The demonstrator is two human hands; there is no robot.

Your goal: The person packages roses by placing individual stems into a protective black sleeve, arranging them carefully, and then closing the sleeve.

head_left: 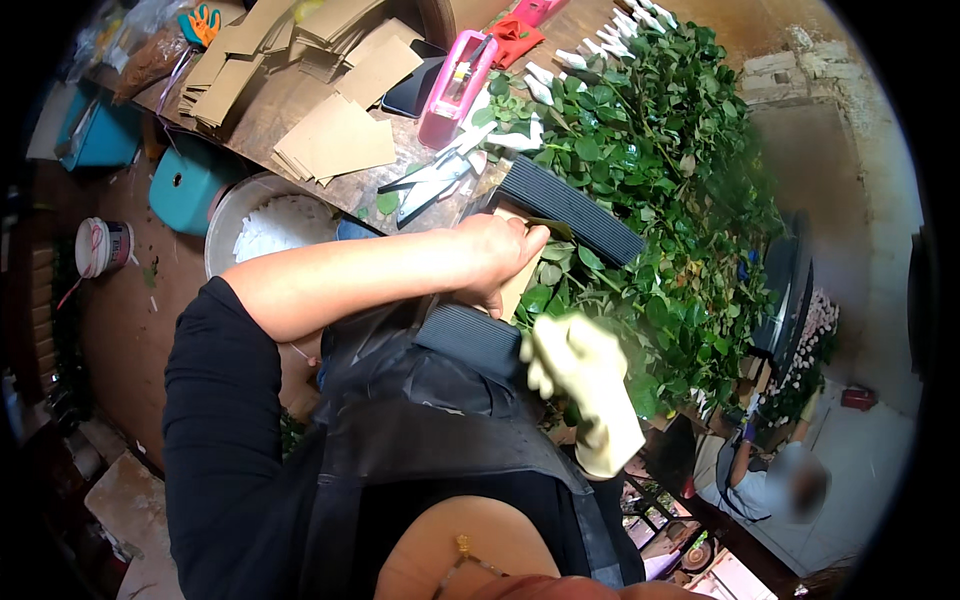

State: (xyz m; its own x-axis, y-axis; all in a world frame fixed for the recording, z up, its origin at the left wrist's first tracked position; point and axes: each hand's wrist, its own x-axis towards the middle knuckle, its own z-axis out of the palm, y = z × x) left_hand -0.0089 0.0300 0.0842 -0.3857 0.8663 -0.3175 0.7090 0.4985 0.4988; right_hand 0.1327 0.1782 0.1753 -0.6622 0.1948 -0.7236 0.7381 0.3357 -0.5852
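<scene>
My bare left hand [497,255] is closed on the edge of a tan cardboard sheet [517,292]. The sheet lies between two black ribbed blocks [572,208], the nearer one against my apron. My right hand [580,385], in a pale yellow glove and a little blurred, hovers right of the nearer block. Its fingers are loosely bent and I see nothing in them. Beyond both hands spreads a large heap of leafy green flower stems [670,190], several topped with white sleeves [625,30]. White-handled scissors [432,185] lie left of the far block.
Stacked cardboard pieces [340,140], a dark phone [413,85] and a pink holder [458,90] are on the wooden table. On the floor at left stand a teal bin [185,185], a round tub [215,235] and a white bucket [103,248]. Another person [760,485] works at lower right.
</scene>
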